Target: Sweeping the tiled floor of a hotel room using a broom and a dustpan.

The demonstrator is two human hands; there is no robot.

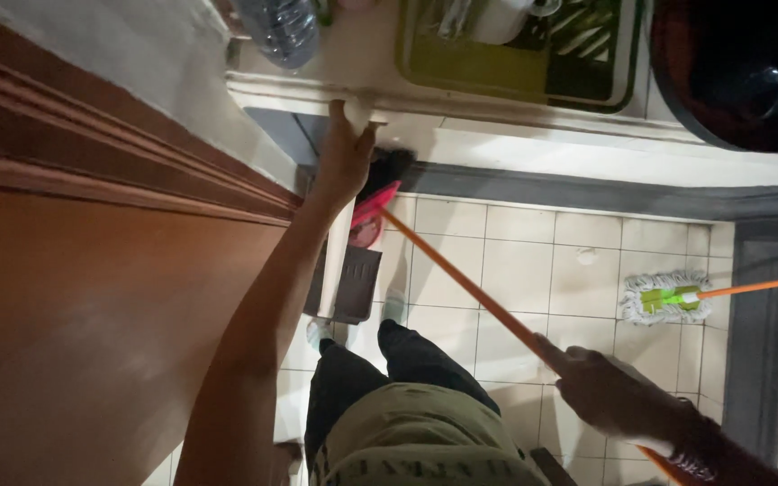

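My left hand (342,157) is up at the edge of the worktop (497,135), fingers curled on a white upright handle (337,261) that runs down below it to a dark dustpan (353,283). Just right of that hand sits the pink broom head (373,211). Its orange stick (461,283) slants down into my right hand (610,387), closed tight around it. Past that hand, a mop (664,299) lies on the tiled floor (533,261).

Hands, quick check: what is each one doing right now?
Left hand: closed on the top of the white dustpan handle.
Right hand: closed around the orange broom handle.
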